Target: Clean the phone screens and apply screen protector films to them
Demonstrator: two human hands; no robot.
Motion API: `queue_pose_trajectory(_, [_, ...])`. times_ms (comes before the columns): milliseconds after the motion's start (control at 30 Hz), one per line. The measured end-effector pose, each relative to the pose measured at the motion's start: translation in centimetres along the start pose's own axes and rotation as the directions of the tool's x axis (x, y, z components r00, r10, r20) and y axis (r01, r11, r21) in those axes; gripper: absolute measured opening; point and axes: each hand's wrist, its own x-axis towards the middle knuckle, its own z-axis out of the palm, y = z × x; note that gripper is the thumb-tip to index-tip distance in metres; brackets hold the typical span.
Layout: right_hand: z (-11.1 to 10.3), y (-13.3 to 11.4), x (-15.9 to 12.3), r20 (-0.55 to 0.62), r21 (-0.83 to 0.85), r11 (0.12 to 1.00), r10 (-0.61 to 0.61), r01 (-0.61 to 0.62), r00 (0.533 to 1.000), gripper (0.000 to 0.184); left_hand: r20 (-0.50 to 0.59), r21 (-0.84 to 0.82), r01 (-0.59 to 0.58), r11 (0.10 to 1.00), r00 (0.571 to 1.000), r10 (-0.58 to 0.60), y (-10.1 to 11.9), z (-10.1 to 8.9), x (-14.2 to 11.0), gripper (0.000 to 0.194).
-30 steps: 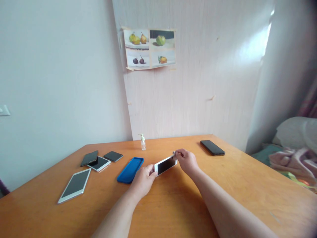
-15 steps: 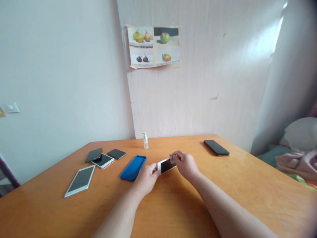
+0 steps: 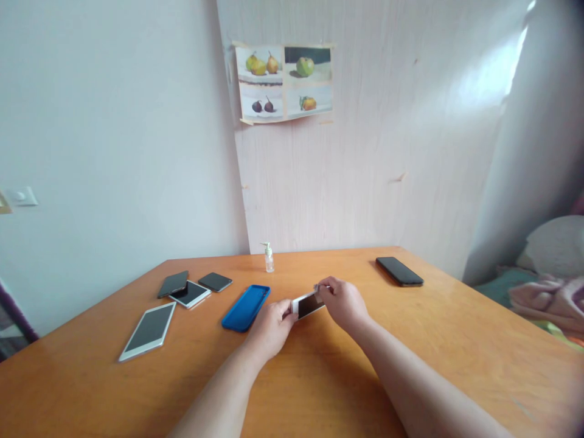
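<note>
My left hand (image 3: pixel 270 328) grips the near left end of a white smartphone (image 3: pixel 307 306) with a dark screen, tilted just above the table. Pinched in the fingers of my right hand (image 3: pixel 345 304) is a small greyish cloth (image 3: pixel 318 294), pressed on the far right part of that screen. Most of the cloth is hidden by the fingers, and the right hand covers the phone's right end. Just left of my left hand lies a blue phone case (image 3: pixel 245 309), its hollow side up.
On the wooden table (image 3: pixel 292 389), a white tablet (image 3: pixel 148 331) and several phones, one a white phone (image 3: pixel 190 294), lie at left. A clear pump bottle (image 3: pixel 269 261) stands at the back. A black phone (image 3: pixel 398 271) rests at the far right. Fruit pictures (image 3: pixel 285 84) hang on the wall.
The view has shifted very slightly. Both hands keep their grips, and the cloth stays at nearly the same spot on the phone's screen.
</note>
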Motion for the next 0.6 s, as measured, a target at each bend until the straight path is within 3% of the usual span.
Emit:
queue_pose_trajectory(100, [-0.1, 0.1, -0.1, -0.025, -0.018, 1.0, 0.004, -0.005, 1.0, 0.025, 0.002, 0.004, -0.008, 1.0, 1.0, 0.008, -0.1, 0.0, 0.0, 0.018])
queue_pose_trajectory(233, [1.2, -1.6, -1.9, 0.084, 0.115, 0.963, -0.255, 0.245, 0.963, 0.025, 0.0, 0.031, -0.058, 0.998, 0.998, 0.058, -0.1, -0.1, 0.1, 0.015])
queue_pose_trajectory(300, [1.7, -2.2, -2.5, 0.125, 0.162, 0.939, -0.326, 0.305, 0.937, 0.025, 0.001, 0.032, -0.076, 0.997, 0.997, 0.076, -0.1, -0.1, 0.1, 0.015])
queue_pose_trajectory(367, [1.7, -2.1, -2.3, 0.119, 0.132, 0.954, -0.286, 0.27, 0.951, 0.024, 0.006, 0.022, -0.075, 0.997, 0.997, 0.075, -0.1, -0.1, 0.1, 0.015])
queue_pose_trajectory(467, [0.9, -0.7, -0.8, 0.036, 0.058, 0.994, -0.094, 0.091, 0.995, 0.024, 0.014, 0.027, -0.048, 0.999, 0.999, 0.047, -0.2, -0.1, 0.1, 0.014])
queue_pose_trajectory(600, [-0.7, 1.8, 1.4, -0.041, 0.074, 0.99, 0.123, -0.12, 0.992, 0.028, 0.019, 0.057, -0.039, 0.998, 0.999, 0.038, -0.5, -0.1, 0.1, 0.014])
